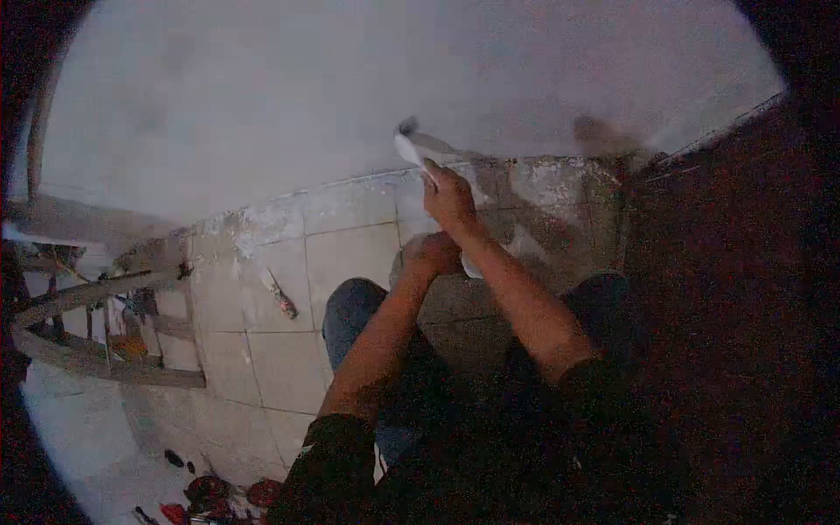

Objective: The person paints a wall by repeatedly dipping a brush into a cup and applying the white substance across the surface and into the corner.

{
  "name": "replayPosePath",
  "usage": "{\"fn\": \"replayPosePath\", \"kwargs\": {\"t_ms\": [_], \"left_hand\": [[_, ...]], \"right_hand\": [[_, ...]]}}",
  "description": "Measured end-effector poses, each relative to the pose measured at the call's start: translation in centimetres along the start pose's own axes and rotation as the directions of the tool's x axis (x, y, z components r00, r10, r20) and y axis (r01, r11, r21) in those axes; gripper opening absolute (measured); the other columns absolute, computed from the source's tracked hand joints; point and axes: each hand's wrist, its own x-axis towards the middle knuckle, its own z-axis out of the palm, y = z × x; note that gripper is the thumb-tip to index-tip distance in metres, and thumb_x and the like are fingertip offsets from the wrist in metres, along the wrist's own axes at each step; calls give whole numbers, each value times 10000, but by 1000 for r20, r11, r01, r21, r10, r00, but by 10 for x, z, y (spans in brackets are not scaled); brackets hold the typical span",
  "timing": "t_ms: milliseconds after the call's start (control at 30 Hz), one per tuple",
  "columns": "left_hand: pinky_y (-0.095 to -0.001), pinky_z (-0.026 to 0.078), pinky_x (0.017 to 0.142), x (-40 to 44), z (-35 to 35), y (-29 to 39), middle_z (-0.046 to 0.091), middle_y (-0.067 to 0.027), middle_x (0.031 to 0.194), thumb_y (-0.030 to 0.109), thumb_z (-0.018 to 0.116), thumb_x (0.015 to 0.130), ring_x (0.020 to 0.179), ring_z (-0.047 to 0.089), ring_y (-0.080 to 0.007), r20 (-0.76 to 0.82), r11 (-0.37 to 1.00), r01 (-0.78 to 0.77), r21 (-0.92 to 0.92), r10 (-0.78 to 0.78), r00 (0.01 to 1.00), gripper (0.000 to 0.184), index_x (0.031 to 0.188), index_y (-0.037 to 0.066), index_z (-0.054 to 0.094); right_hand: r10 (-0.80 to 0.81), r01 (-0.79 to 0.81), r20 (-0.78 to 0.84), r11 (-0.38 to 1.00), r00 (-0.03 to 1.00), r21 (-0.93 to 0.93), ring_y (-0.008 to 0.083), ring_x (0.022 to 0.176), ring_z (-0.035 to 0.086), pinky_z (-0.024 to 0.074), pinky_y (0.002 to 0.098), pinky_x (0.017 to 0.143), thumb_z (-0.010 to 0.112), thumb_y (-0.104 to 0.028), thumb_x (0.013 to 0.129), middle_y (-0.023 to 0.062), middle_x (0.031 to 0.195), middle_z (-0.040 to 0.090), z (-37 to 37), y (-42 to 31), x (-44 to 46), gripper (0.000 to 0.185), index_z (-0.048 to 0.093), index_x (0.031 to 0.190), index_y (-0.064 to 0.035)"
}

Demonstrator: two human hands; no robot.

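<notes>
My right hand [451,203] is closed around a whitish, flat hand tool [409,150]. The tool's far end is at the lower part of the white wall [289,105], and a dark patch shows at its tip. Just below, my left hand [435,253] is closed, partly behind the right forearm. What the left hand holds, if anything, is hidden; a small pale thing [472,265] shows beside it. Both hands are above the tiled floor [350,262], between my bent knees. The dim, grainy picture hides the tool's exact kind.
A small tool with a pale end and patterned handle [282,297] lies on the tiles to the left. Further left is a wooden frame like a stepladder [114,376]. Red and dark items [210,494] lie at bottom left. White residue [262,223] marks the tiles along the wall.
</notes>
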Motion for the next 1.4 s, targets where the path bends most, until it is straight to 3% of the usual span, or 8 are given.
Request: {"fn": "replayPosePath", "kwargs": {"t_ms": [367, 433, 533, 633, 733, 867, 967, 1400], "left_hand": [[-522, 533, 997, -10, -59, 42, 671, -195, 1272, 295, 901, 684, 1175, 646, -388, 5, 966, -132, -222, 136, 991, 778, 1366, 117, 572], [-525, 533, 995, -1, -53, 48, 673, -197, 1269, 303, 880, 704, 1170, 648, -393, 11, 956, -145, -256, 153, 988, 740, 1354, 114, 583], [-528, 533, 993, 9, -47, 55, 676, -199, 1265, 316, 847, 733, 1162, 651, -400, 16, 948, -149, -281, 160, 987, 684, 1336, 111, 599], [-531, 532, 990, 15, -40, 54, 679, -202, 1260, 329, 814, 763, 1153, 655, -407, 16, 944, -150, -294, 161, 987, 631, 1318, 107, 615], [-534, 532, 988, 23, -22, 40, 682, -204, 1255, 342, 781, 792, 1145, 658, -414, -9, 934, -149, -325, 155, 988, 581, 1301, 104, 630], [-537, 531, 985, 45, 31, -5, 684, -207, 1251, 354, 749, 822, 1137, 662, -421, -47, 927, -155, -341, 148, 988, 536, 1283, 100, 646], [-527, 524, 999, 55, 66, -33, 695, -202, 1231, 329, 754, 825, 1122, 662, -430, 113, 995, 41, 95, -52, 992, 502, 1269, 109, 669], [-514, 513, 1009, -14, -37, 16, 687, -189, 1244, 353, 882, 708, 1165, 640, -399, 95, 998, -22, -52, 27, 995, 689, 1308, 119, 636]], "right_hand": [[450, -440, -264, 893, 853, 99, 403, 1047, 686, 539, 479, 897, 665, -196, 962, 263, 1146, 703, -103, 89, -8, 352, 687, 1258, -7], [568, -639, -293, 658, 769, -398, 376, 1015, 693, 537, 488, 872, 683, -222, 953, 243, 1134, 708, -129, 122, -6, 355, 697, 1232, -3], [185, -424, -712, 889, 677, -173, 364, 1014, 695, 542, 489, 851, 717, -259, 928, 232, 1137, 712, -135, 200, -24, 364, 715, 1173, 10], [457, -300, -603, 888, 654, 347, 355, 1001, 693, 544, 488, 855, 728, -273, 918, 235, 1129, 712, -142, 218, -22, 387, 704, 1159, 28], [446, -629, -530, 742, 721, -233, 341, 966, 684, 552, 471, 860, 698, -252, 946, 233, 1120, 710, -91, 176, -6, 398, 676, 1225, 31], [453, -331, -255, 852, 854, 406, 395, 1067, 692, 554, 428, 904, 675, -209, 953, 263, 1168, 705, -43, 84, -10, 409, 652, 1287, 25], [258, -241, -294, 966, 920, 91, 423, 1051, 690, 556, 441, 881, 673, -189, 946, 265, 1133, 709, -20, 32, -8, 401, 653, 1290, 17], [151, -142, -85, 984, 985, 113, 378, 986, 718, 559, 456, 839, 680, -147, 933, 243, 1091, 723, -17, 53, 12, 325, 707, 1248, -71]]}}
